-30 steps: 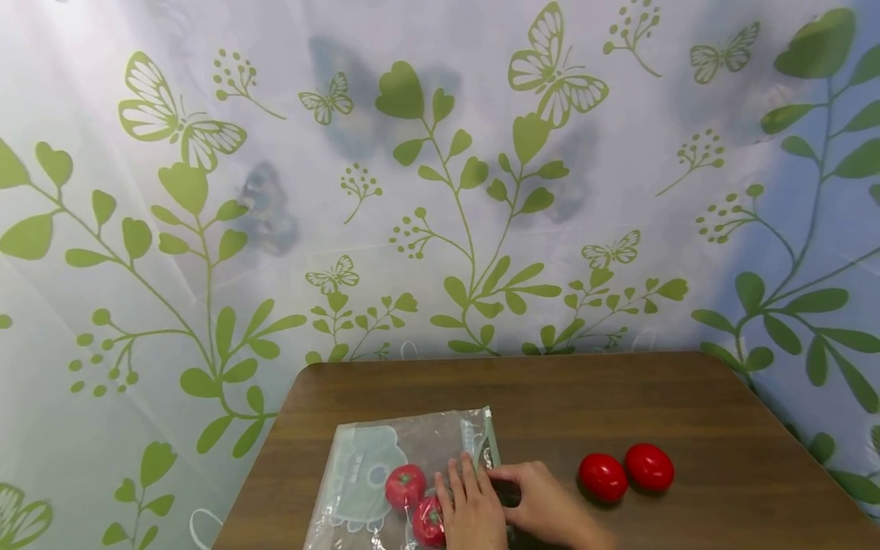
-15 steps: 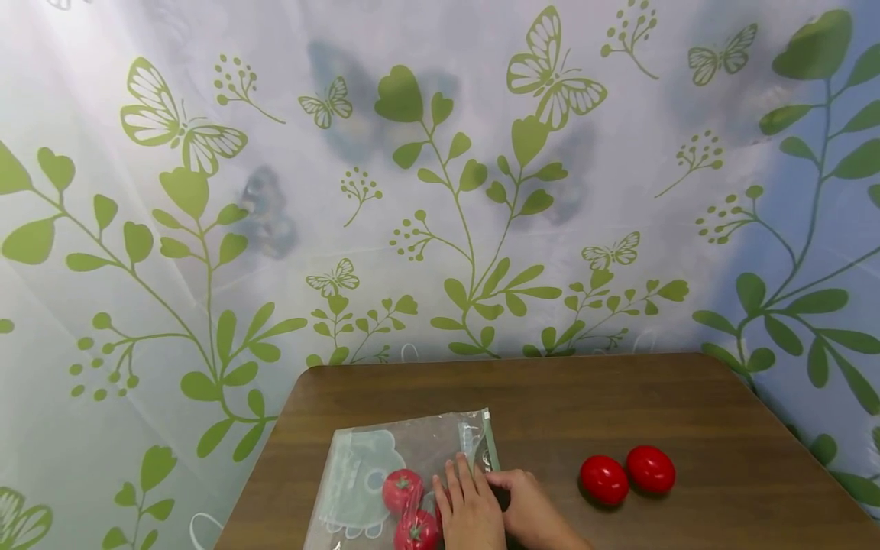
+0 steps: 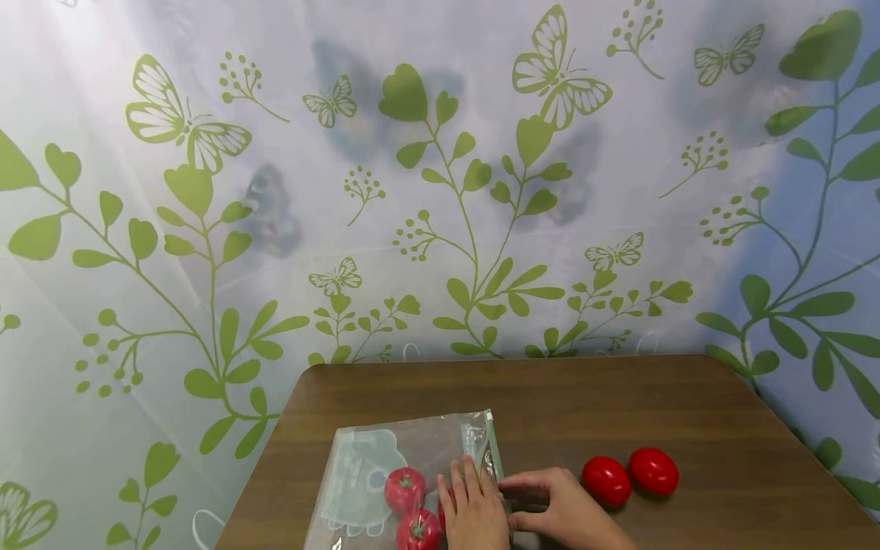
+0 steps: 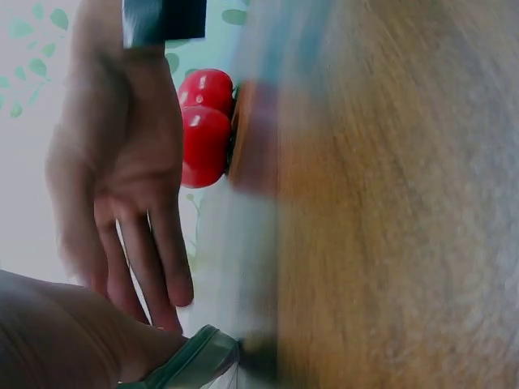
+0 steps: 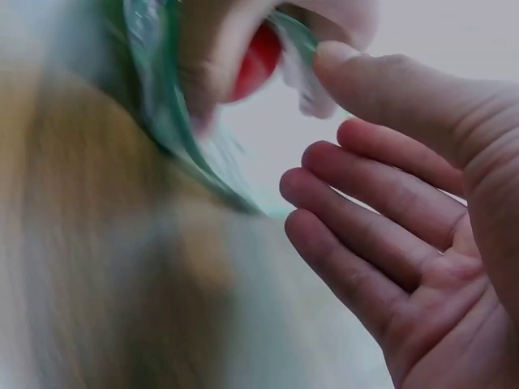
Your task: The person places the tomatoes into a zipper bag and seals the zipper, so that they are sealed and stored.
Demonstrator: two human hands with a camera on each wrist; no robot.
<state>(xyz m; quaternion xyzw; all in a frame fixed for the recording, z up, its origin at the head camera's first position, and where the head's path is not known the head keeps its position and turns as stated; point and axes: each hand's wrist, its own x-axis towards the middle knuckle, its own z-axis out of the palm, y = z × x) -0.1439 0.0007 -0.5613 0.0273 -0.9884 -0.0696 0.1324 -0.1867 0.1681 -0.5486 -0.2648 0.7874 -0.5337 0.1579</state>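
A clear zip bag (image 3: 364,451) with a green-edged mouth lies on the table, its opening towards the right. Inside are one tomato (image 3: 405,490), a second tomato (image 3: 418,530) and a third, mostly hidden by my left hand (image 3: 474,504). That hand holds the upper layer at the mouth: its fingers lie straight on top, and its thumb (image 5: 209,77) reaches into the opening. Beside the mouth is my right hand (image 3: 560,504), holding nothing, its fingers extended and apart from its thumb. In the right wrist view the right thumb overlaps the green rim (image 5: 296,31).
Two glossy tomatoes, one nearer (image 3: 606,481) and one farther right (image 3: 653,471), sit side by side on the brown wooden table (image 3: 591,405). Behind the table hangs a white curtain (image 3: 426,290) printed with green leaves and butterflies.
My right hand went in at the bag's mouth and has drawn back right without anything in it. The tomatoes inside shifted, and a third shows beside my left fingers.
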